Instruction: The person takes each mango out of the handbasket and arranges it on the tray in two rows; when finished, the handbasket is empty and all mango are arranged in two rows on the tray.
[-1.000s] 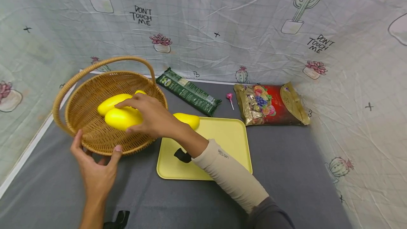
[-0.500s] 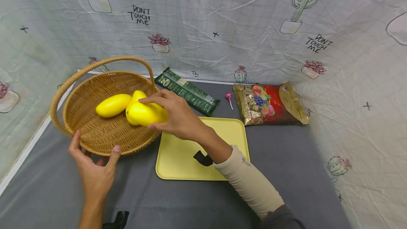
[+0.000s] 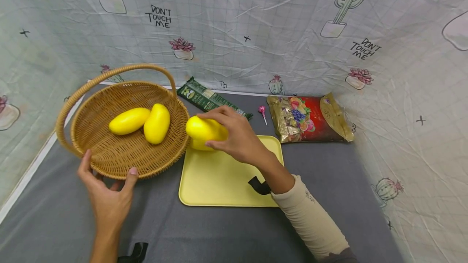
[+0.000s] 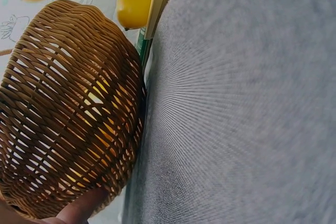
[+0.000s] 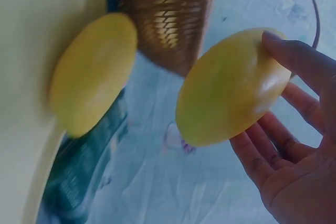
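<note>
My right hand (image 3: 237,135) holds a yellow mango (image 5: 231,87) between thumb and fingers, above the far left part of the yellow tray (image 3: 226,186). Another mango (image 5: 94,74) lies on the tray, partly hidden below the held one in the head view. To the left, a wicker basket (image 3: 120,157) with a tall handle contains two mangoes, one lying slanted (image 3: 129,121) and one nearer its right side (image 3: 157,124). At the basket's near rim my left hand (image 3: 109,198) grips the edge, thumb on the rim; the left wrist view shows a finger against the weave.
Behind the tray lies a long green packet (image 3: 204,96), partly covered by the right hand. A pink lollipop (image 3: 262,111) and a red and gold candy bag (image 3: 310,119) lie at the back right. A printed cloth wall (image 3: 226,60) stands behind the grey table (image 3: 164,230).
My right hand has lifted the mango out of the basket and carried it right, over the tray. My left hand still holds the basket rim.
</note>
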A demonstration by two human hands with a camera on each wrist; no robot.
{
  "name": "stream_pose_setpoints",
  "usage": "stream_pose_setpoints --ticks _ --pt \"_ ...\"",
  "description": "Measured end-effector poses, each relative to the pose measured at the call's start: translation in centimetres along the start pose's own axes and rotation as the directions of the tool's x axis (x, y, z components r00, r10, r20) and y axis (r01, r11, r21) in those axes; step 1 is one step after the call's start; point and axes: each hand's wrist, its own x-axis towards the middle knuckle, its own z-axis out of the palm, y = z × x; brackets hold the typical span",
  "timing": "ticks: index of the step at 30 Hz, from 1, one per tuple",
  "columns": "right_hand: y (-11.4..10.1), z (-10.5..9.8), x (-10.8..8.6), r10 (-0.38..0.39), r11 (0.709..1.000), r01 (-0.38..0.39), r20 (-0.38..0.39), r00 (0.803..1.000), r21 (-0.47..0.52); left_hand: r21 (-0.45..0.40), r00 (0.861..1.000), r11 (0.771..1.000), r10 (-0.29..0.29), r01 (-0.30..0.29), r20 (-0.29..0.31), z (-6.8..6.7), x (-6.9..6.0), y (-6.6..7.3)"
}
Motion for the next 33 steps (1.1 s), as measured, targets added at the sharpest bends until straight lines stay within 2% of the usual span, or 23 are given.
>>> stream_pose_setpoints --ticks 10,22,33 --pt "4.3 -1.5 -3.6 0.14 0.987 -0.141 -0.007 0.99 -0.079 -0.006 1.0 1.0 -0.016 0.016 0.005 0.0 0.1 0.0" --pt "8.5 -2.1 -6.8 0.272 0.954 -0.269 0.007 0.962 -0.133 0.015 1.0 1.0 -0.003 0.003 -0.003 0.0 0.0 0.1" --pt "10.5 -1.4 -7.0 0.246 0.96 -0.231 0.084 0.966 -0.156 0.018 1.0 1.0 -0.001 0.001 -0.004 0.0 -0.1 0.0"
